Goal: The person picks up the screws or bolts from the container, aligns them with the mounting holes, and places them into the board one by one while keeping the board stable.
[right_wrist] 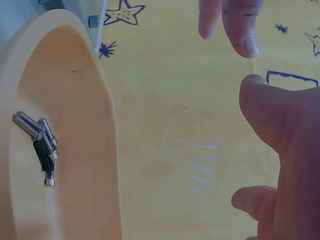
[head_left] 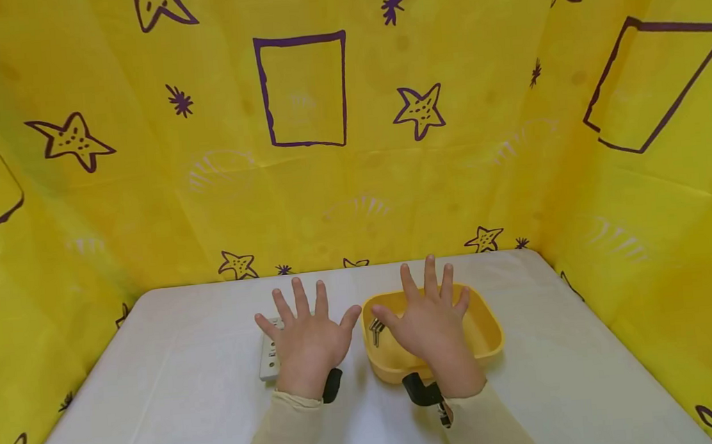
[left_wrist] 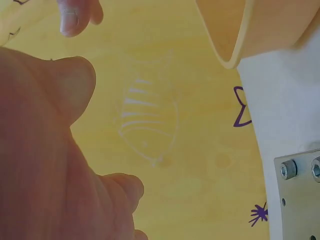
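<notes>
My left hand (head_left: 307,341) is held up with its fingers spread, above a light grey metal plate (head_left: 270,368) that it partly hides. Socket-head screws (left_wrist: 288,169) stand in that plate. To the right, my right hand (head_left: 429,324) is spread too, over a yellow plastic tray (head_left: 388,374), and holds nothing. Inside the tray lies a small cluster of shiny metal pins or bolts (right_wrist: 31,126), with a black-sleeved piece (right_wrist: 43,156) among them. Both thumbs point toward each other, apart.
A white-covered table (head_left: 176,403) carries the plate and tray. Yellow fabric walls (head_left: 354,201) printed with starfish and frames surround it at the back and both sides. Black wrist mounts (head_left: 421,390) sit at both cuffs.
</notes>
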Motion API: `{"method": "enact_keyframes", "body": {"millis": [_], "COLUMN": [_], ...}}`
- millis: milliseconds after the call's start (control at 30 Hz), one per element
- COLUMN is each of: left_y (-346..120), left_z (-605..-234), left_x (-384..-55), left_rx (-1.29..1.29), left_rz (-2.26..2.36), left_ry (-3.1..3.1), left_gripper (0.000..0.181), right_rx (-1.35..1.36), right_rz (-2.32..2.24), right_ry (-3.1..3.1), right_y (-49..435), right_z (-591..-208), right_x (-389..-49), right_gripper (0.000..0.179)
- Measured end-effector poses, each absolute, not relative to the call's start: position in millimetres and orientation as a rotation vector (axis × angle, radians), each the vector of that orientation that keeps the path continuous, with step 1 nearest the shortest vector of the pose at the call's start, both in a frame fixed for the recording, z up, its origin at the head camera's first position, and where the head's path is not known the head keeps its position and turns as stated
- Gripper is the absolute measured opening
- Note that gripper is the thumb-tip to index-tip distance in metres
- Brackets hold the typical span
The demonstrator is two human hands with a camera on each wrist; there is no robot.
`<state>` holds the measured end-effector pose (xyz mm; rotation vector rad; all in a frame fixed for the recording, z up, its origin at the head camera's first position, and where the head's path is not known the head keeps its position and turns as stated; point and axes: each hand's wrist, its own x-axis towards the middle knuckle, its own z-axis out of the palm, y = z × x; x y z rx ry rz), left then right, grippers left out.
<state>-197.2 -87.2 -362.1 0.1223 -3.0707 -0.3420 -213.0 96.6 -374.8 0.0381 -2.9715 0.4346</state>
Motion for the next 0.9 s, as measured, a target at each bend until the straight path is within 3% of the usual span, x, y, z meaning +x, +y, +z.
{"method": "enact_keyframes", "body": {"millis": [367, 500, 733, 900], "left_y": [-92.1, -110.8, -212.6, -270.2], "left_z": [-362.7, -360.3, -371.6, -415.7], "left_x": [-200.4, -206.0, -209.4, -209.8], "left_rx": [0.123, 0.098, -0.082, -0.137], "left_rz": [-0.322, -0.47, -1.35, -1.997], "left_ry": [-3.077, -3.108, -3.02, -2.792], "left_gripper": [0.09, 0.094, 0.092, 0.091], "right_rx": [0.02, 0.093, 0.282, 0.318], "right_rz": [0.462, 0.614, 1.717, 1.935], "right_ry": [-2.97, -2.933, -2.57, -2.623], "right_y": [97.6, 108.3, 155.2, 152.2], "right_z": [-377.8, -376.4, -379.6, -394.5], "right_x": [-219.4, -225.7, -239.8, -242.7], "right_gripper": [0.106, 0.1, 0.083, 0.074]}}
